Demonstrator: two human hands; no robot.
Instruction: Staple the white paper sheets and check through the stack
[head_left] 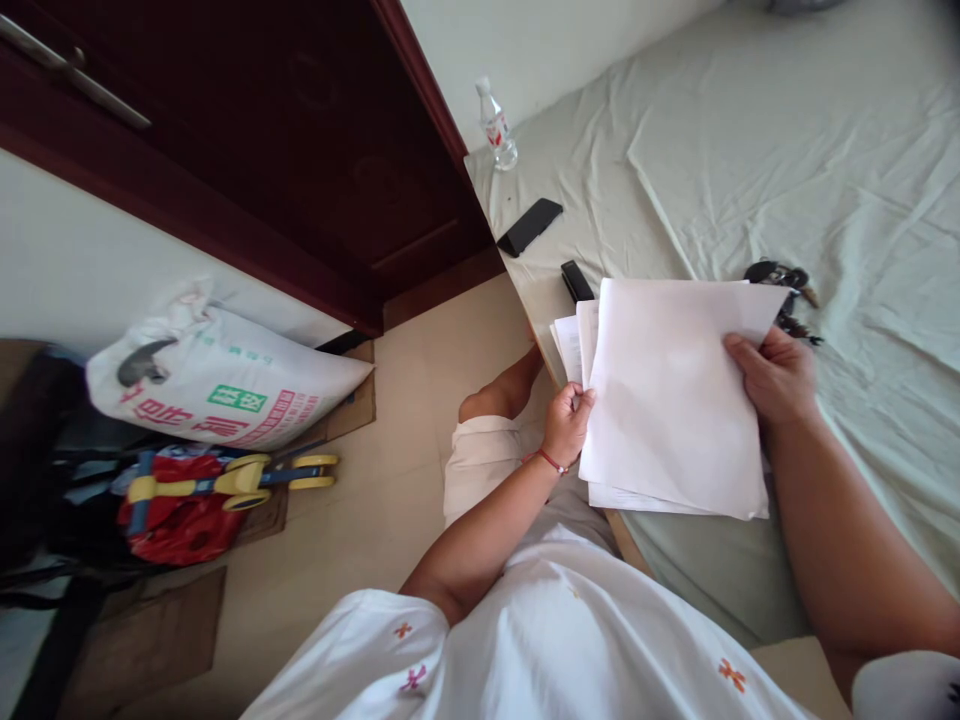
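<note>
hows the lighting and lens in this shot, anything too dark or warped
Head view: soft light, no harsh glare on the paper; head view: the door is very dark, its panel detail barely showing; head view: wide-angle stretching toward the edges, with the top right corner dim and blurry.

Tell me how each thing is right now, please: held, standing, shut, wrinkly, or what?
Papers: held, unevenly stacked
Left hand: closed on the papers' left edge
Right hand: gripping the papers' upper right edge
Red bracelet: worn on the left wrist
Bottle: standing upright, cap on
Sheet: wrinkled
Door: looks shut
White sack: bulging
Toy bike: can't tell if upright or tipped
</note>
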